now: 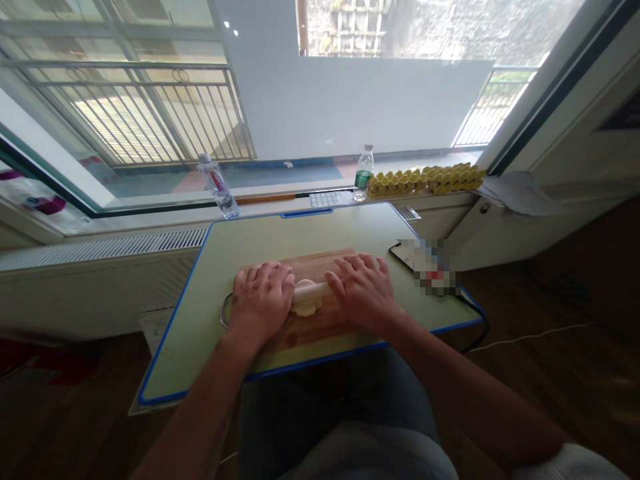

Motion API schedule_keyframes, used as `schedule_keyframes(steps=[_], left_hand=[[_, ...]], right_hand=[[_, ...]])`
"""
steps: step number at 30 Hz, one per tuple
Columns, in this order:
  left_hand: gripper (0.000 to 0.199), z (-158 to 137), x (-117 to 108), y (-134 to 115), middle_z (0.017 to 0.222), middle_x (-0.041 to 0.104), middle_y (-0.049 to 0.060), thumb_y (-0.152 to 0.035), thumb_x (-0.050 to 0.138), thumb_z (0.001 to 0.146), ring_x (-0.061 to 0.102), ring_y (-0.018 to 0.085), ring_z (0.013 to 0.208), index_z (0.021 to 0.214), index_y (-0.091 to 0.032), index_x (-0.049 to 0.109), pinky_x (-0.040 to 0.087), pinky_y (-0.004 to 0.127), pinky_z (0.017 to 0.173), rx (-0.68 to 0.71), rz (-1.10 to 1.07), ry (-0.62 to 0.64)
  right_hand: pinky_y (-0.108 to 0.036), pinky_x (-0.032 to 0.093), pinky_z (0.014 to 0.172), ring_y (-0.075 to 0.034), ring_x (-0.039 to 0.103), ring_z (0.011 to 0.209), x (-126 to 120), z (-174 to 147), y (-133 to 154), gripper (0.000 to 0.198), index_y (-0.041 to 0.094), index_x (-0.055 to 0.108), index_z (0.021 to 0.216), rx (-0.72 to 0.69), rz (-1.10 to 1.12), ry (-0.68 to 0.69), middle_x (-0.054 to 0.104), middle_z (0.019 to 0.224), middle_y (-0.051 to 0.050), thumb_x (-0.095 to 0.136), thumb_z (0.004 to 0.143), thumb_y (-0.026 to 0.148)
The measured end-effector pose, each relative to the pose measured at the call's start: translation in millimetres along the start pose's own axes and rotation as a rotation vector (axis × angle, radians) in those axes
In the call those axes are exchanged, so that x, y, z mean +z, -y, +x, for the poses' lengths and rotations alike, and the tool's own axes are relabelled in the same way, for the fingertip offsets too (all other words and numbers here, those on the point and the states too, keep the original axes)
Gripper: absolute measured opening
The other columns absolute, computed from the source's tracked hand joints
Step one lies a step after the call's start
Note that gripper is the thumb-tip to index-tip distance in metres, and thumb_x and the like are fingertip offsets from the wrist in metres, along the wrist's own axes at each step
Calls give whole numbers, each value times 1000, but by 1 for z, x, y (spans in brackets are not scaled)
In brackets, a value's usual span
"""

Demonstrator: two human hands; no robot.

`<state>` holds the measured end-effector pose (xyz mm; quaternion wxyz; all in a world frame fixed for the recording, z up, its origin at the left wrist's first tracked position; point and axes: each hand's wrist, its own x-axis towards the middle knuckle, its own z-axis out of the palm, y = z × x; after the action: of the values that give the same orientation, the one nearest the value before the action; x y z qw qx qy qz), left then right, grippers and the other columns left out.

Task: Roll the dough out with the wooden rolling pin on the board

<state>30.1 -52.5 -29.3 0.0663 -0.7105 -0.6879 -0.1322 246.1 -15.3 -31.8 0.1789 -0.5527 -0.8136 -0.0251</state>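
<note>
A pale rolling pin (312,292) lies crosswise over a flat piece of dough (307,309), which shows in front of the pin and a little behind it. Under both is a wooden cutting board (320,331) with a metal handle (225,311) at its left end. My left hand (263,293) is laid over the pin's left end, fingers curved forward and close together. Over the right end rests my right hand (366,287), its fingers slightly spread. Both palms hide the pin's ends.
The board lies on a small pale green table (200,340) with a blue rim. A phone (407,257), partly pixelated, and a black cable (473,305) are at its right. Two plastic bottles (219,187) (363,175) and a yellow wavy object (425,180) stand on the windowsill.
</note>
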Motion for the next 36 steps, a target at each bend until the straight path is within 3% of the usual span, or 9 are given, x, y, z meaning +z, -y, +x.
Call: schedule_keyframes(steps=[6,9,14,17,20,28,32,36], left_hand=[[51,-48,1,-10,147,66,10,-48,33,109,53,34,137,137,-23,67,35,57,118,39,-43,-58],[52,-41,3,-9,147,66,11,-47,33,109,53,34,137,138,-22,67,35,58,118,16,-41,-72],[50,10,3,0,149,64,13,-43,35,107,55,35,135,139,-22,67,38,60,116,-51,-23,-9],[49,26,3,4,149,64,12,-43,36,107,55,34,136,138,-24,68,39,60,116,-65,-26,21],[49,15,4,2,148,65,12,-44,35,107,55,35,135,137,-24,69,35,64,118,-67,2,-11],[52,-48,10,-12,150,63,15,-50,37,108,53,38,140,143,-22,65,26,68,123,-124,43,-176],[51,-50,11,-16,149,63,15,-48,38,108,52,38,141,141,-22,66,23,69,124,-166,15,-207],[48,-34,13,-16,149,64,15,-45,36,109,50,37,143,136,-21,69,24,71,123,-187,-24,-223]], right_hand=[[-49,25,122,-30,46,143,-7,-48,-1,55,20,55,153,-29,61,35,61,153,-11,38,112,51],[-51,23,124,-31,45,145,-4,-39,-1,55,21,56,152,-17,52,38,60,154,-10,37,112,53],[-57,27,121,-33,49,140,4,13,2,54,21,62,145,14,11,29,64,150,-10,37,111,54],[-58,32,118,-34,53,135,5,28,3,52,19,65,142,35,2,55,66,146,-12,38,111,53],[-61,29,119,-34,52,136,4,19,3,53,21,65,141,30,8,29,67,146,-11,38,111,55],[-62,19,125,-34,42,149,0,-34,0,56,27,61,145,54,98,-60,58,157,-9,47,107,65],[-63,19,126,-34,37,153,3,-42,3,49,28,58,148,64,133,-85,54,161,-7,44,110,55],[-62,21,125,-33,40,151,6,-34,7,43,29,64,142,71,138,-65,59,157,-7,44,111,51]])
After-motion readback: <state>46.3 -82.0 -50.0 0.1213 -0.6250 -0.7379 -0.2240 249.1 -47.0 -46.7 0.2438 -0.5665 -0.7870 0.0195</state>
